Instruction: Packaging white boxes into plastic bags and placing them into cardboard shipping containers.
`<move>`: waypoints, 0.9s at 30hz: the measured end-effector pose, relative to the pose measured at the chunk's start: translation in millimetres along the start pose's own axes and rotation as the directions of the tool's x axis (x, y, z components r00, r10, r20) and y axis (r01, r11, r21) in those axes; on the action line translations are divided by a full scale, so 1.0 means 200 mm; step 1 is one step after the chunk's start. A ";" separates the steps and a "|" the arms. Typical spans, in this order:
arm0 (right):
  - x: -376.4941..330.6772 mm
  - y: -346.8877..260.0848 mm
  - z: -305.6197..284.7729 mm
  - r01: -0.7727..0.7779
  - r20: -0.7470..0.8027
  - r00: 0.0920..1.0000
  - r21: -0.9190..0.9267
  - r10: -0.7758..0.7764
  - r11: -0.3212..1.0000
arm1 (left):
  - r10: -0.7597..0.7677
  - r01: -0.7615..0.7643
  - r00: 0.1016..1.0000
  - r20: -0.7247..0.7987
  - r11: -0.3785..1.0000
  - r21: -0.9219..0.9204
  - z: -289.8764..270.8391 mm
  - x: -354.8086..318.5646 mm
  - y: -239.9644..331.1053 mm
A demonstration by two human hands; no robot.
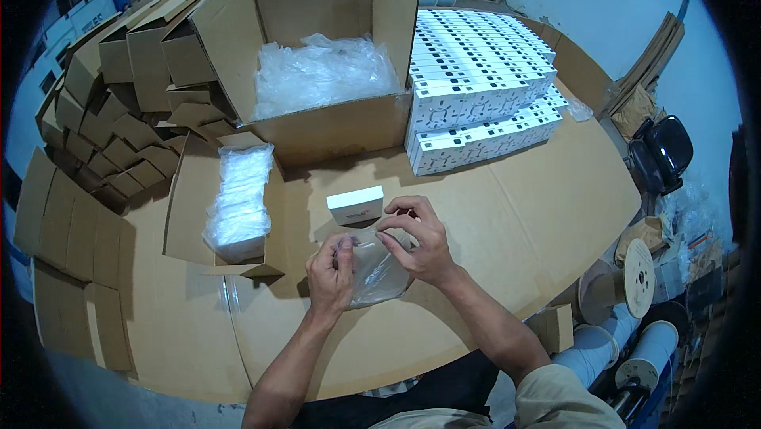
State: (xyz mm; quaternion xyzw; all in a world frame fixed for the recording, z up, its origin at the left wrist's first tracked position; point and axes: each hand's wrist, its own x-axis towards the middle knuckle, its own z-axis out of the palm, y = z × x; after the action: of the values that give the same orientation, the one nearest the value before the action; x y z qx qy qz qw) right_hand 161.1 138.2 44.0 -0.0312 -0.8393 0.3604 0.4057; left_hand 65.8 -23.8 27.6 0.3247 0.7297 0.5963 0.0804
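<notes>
Held a bag [374,270] between left hand [329,272] and right hand [424,245], over the worktop [507,215]. Had a box [355,207] just behind the bag; to the left, a carton [275,227] with packets [240,195] inside; farther back, a second carton [341,137] containing plastic [325,72], with stacked boxes [479,104] at its right.

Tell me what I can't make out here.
Head view:
Clear plastic bag: edge, partly behind left hand and right hand.
Large open carton: floor, under crumpled clear plastic.
Lone white box: front print, too small to read.
Left forearm: elbow end, cut off by lower edge.
</notes>
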 end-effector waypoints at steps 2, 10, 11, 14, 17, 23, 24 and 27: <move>0.00 0.00 0.00 0.041 -0.010 0.999 -0.047 -0.042 0.998 | 0.022 -0.022 1.000 -0.006 1.000 0.006 0.00 0.00 0.00; -0.01 -0.03 -0.02 0.112 0.051 0.993 -0.171 -0.104 0.979 | -0.024 0.029 0.999 -0.049 0.994 0.101 0.00 0.02 0.02; -0.01 -0.03 -0.02 0.145 0.066 0.989 -0.221 -0.133 0.965 | -0.038 0.043 0.998 -0.049 0.993 0.107 0.00 0.02 0.02; 0.00 -0.06 -0.03 0.217 0.040 0.976 -0.258 -0.214 0.941 | -0.045 0.051 0.998 -0.042 0.988 0.143 0.00 0.02 0.01; 0.00 -0.06 -0.02 0.281 0.007 0.956 -0.310 -0.293 0.908 | -0.045 0.047 0.999 -0.015 0.986 0.159 0.00 0.01 0.03; -0.03 -0.01 -0.02 0.220 0.043 0.975 -0.246 -0.216 0.944 | -0.013 0.014 1.000 -0.026 0.998 0.065 0.01 0.00 0.00; -0.03 -0.01 -0.01 0.218 0.042 0.976 -0.246 -0.214 0.944 | -0.013 0.015 1.000 -0.023 0.998 0.066 0.01 0.00 0.00; -0.03 -0.02 0.00 0.122 0.059 0.991 -0.106 -0.116 0.987 | -0.124 0.124 0.992 0.017 0.992 -0.006 0.00 0.00 -0.01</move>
State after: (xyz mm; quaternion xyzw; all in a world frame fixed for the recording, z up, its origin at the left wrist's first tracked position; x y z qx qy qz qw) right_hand 166.0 134.5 43.0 0.0064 -0.8686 0.2898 0.4018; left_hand 64.4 -24.2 26.3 0.2832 0.7458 0.5900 0.1244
